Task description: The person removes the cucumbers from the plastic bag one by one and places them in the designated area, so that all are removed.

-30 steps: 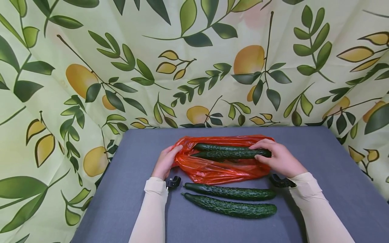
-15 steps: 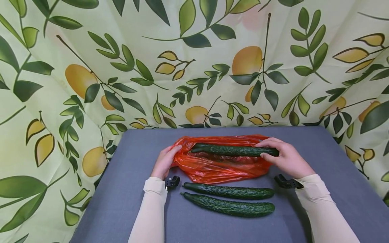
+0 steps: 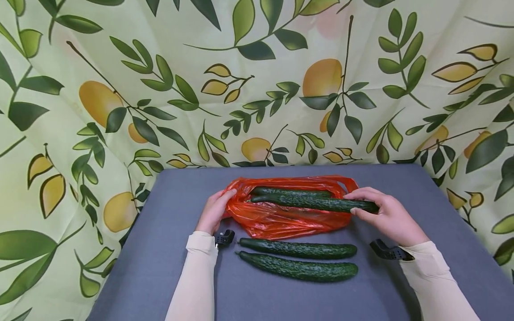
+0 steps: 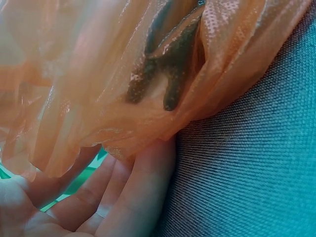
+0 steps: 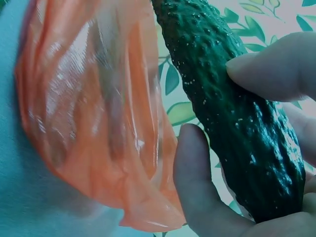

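Observation:
A red plastic bag (image 3: 277, 223) lies on its side with its opening facing up. My left hand (image 3: 213, 211) grips the bag's left end, the thumb on top and the fingers beneath the film. With my right hand (image 3: 385, 214) I hold a dark green cucumber (image 3: 317, 203) near its right end, fingers above and thumb below. That end sticks out past the bag's right edge, while the thin end is still over the opening. Behind it, another cucumber (image 3: 289, 192) rests inside the bag. In the right wrist view, the held cucumber's bumpy skin (image 5: 222, 103) shows close up beside the bag.
Two more cucumbers, one behind (image 3: 297, 248) and one in front (image 3: 297, 267), lie side by side on the grey-blue table (image 3: 180, 191), in front of the bag. A leaf-and-fruit patterned cloth (image 3: 241, 89) hangs behind and at the sides.
My right hand has drawn the cucumber up and rightward, partly past the bag's edge, uncovering the one behind. My left hand keeps its grip on the bag. The head view has shifted slightly.

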### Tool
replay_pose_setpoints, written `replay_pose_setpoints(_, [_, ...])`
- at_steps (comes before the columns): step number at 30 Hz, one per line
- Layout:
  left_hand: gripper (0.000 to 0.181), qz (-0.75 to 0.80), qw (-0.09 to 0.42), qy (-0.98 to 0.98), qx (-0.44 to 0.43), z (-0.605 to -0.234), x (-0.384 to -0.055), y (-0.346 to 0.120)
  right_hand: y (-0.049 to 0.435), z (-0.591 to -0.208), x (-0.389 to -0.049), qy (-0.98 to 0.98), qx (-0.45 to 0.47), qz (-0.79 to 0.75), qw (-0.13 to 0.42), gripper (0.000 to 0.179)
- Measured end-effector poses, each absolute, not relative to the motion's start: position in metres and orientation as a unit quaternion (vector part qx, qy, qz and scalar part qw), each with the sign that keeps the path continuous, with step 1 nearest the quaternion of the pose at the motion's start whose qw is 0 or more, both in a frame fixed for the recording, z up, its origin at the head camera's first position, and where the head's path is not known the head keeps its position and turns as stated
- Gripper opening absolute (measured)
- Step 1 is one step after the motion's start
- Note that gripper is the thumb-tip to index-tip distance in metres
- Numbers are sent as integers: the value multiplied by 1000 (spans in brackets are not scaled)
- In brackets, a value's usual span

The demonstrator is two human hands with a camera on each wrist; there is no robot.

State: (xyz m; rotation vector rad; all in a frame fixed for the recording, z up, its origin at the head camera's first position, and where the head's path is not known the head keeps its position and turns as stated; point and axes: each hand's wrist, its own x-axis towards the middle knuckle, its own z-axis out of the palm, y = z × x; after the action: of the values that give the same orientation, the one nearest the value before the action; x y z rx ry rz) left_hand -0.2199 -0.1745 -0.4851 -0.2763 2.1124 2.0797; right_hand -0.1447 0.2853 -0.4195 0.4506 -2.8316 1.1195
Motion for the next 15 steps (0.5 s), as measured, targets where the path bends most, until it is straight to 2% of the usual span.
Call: replay_pose_setpoints(15, [50, 694, 88, 709, -88, -485, -220, -175, 267, -433, -92, -893, 176, 413, 21, 36])
